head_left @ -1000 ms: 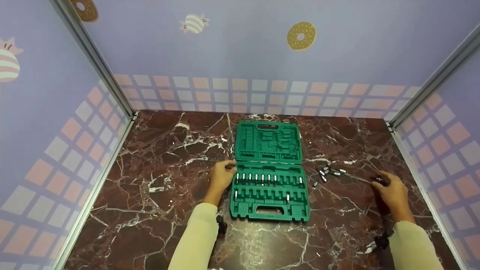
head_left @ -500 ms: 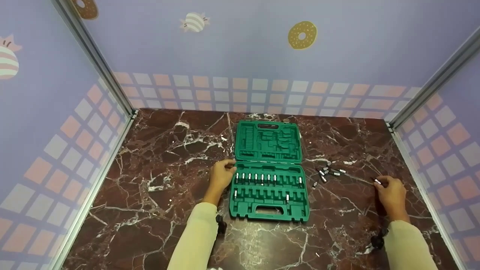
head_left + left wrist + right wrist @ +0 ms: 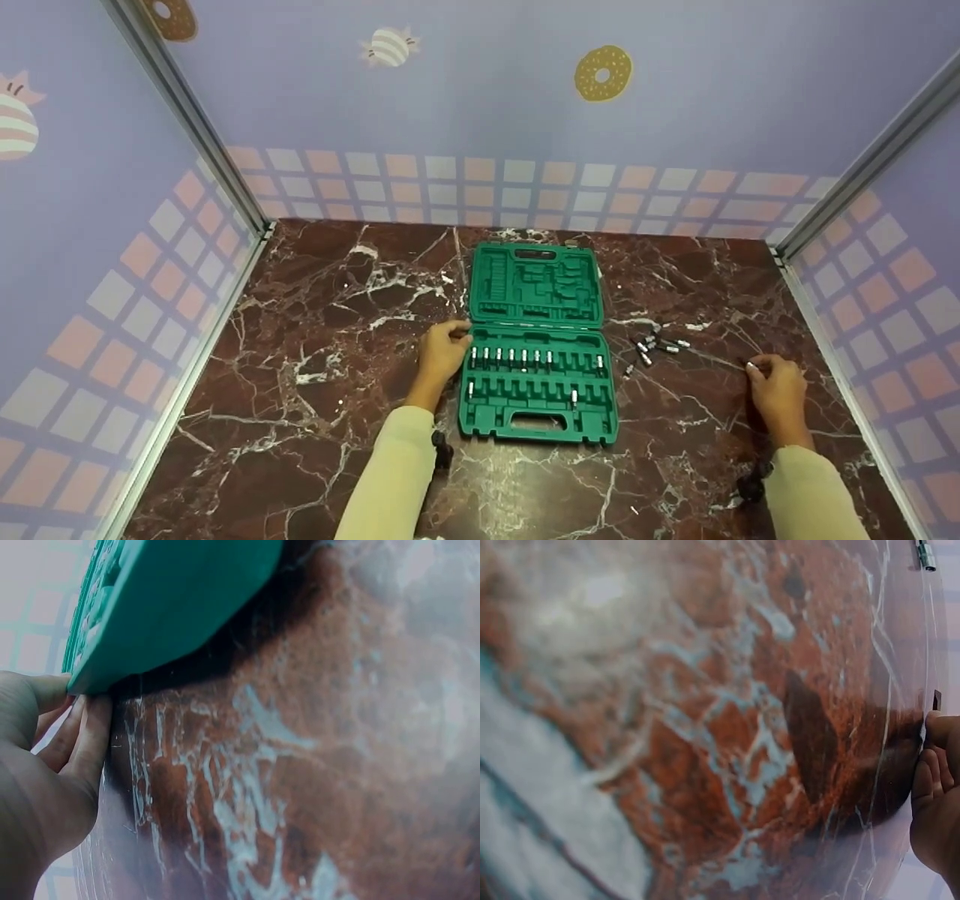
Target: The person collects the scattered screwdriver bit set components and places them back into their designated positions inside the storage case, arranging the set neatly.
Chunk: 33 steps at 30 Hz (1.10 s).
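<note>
The green tool case lies open on the table, with several bit sockets standing in slots of its near half. At the case's left edge by the hinge, my left hand grips the rim, thumb and fingers meeting at the wall in the left wrist view. Far to the right, my right hand pinches a small bit socket between thumb and fingertips. A dark tip of it sticks out above the fingers in the right wrist view; the fingers hide most of it.
A loose cluster of bit sockets lies on the marble-patterned table between the case and my right hand. Patterned panels stand behind and at both sides.
My right hand has shifted slightly left and turned the bit socket in its fingers, so that its silver end shows. The left hand and the case stay in place.
</note>
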Tool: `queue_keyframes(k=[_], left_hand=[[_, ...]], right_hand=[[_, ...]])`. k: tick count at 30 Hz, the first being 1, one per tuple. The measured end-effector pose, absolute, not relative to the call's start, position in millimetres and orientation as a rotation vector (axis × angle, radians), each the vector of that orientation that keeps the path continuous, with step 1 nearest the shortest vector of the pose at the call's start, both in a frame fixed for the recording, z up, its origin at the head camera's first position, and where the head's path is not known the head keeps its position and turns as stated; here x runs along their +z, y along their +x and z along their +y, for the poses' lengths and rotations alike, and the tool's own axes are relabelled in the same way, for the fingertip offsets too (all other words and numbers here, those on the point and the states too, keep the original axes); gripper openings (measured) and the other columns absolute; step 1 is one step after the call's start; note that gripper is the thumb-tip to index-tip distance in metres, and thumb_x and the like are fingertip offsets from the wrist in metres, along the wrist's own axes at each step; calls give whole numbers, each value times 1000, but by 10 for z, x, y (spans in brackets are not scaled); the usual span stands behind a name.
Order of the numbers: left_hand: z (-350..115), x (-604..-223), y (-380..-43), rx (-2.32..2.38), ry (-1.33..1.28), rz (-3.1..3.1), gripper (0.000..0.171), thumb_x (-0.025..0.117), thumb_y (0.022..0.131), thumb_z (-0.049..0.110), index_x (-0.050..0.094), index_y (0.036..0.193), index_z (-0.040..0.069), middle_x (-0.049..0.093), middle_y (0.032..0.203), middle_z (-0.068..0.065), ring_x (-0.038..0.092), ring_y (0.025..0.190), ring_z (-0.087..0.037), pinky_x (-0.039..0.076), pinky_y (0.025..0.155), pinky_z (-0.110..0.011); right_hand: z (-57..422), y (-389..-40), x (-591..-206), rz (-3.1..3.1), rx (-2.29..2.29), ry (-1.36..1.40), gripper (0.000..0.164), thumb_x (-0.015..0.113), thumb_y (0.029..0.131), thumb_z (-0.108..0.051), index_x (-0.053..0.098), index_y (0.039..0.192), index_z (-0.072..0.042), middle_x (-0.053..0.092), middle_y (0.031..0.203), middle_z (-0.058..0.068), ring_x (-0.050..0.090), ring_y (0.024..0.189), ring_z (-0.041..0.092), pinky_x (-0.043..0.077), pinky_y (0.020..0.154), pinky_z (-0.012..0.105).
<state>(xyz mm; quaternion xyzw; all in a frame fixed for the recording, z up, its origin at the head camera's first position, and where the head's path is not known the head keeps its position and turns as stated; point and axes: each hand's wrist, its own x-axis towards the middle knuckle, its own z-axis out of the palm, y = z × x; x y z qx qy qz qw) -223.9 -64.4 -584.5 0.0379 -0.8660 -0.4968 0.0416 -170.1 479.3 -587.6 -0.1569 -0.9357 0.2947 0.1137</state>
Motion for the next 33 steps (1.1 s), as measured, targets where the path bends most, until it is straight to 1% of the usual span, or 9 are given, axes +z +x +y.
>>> queue_keyframes(k=[5,10,13,21,23,25,27,30,33], left_hand=[[-637,-5851,-2246,-1524,126,-2642,21,75,95,10,79,115,11,78,102,-8,73,93,-25,59,82,-43],[-625,-5854,-2242,-1528,110,-2633,21,74,95,10,79,115,10,77,102,-7,73,94,-25,59,82,-43],[-625,-5853,-2242,-1533,92,-2628,20,74,96,10,79,115,10,77,103,-8,73,95,-26,59,83,-44],[-635,-5841,-2237,-1533,104,-2635,20,74,96,9,79,114,9,77,102,-8,72,93,-26,59,82,-43],[-635,-5841,-2240,-1536,109,-2637,20,74,95,9,79,115,9,77,103,-9,73,94,-26,59,83,-43],[-634,-5839,-2241,-1535,112,-2639,20,74,95,9,79,115,9,78,103,-9,73,95,-27,59,83,-44],[-632,-5839,-2241,-1523,114,-2643,20,74,95,9,79,115,9,78,103,-9,73,95,-26,60,84,-43],[-630,-5841,-2239,-1518,112,-2640,20,75,95,9,79,115,9,78,103,-9,73,95,-26,60,83,-43],[-633,-5848,-2244,-1521,115,-2637,20,75,95,9,79,114,9,78,103,-9,74,95,-26,60,83,-44]], right_hand=[[4753,-1660,-5859,-2720,897,-487,22,59,104,-10,64,115,9,63,115,37,55,112,54,35,106,66],[4692,-1614,-5843,-2682,914,-539,24,61,105,-16,67,118,2,68,117,31,60,112,49,41,101,61],[4651,-1597,-5834,-2667,926,-551,24,62,105,-19,68,119,-1,69,117,29,61,111,48,43,98,59],[4499,-1602,-5787,-2637,956,-527,23,65,103,-20,70,119,-4,71,117,25,63,110,41,44,97,52],[4449,-1605,-5781,-2639,952,-503,23,66,103,-19,71,119,-4,72,116,24,64,107,38,45,94,49],[4396,-1610,-5775,-2635,943,-476,22,67,102,-19,72,118,-6,73,114,21,66,101,32,47,89,42],[4341,-1616,-5772,-2621,939,-449,20,70,100,-18,73,116,-7,75,112,19,66,92,17,46,83,32],[4250,-1625,-5756,-2596,957,-409,17,74,97,-17,75,113,-8,76,108,17,56,82,-6,43,76,19],[4157,-1632,-5731,-2583,988,-368,16,74,97,-16,75,111,-9,77,106,16,48,78,-18,41,75,14]])
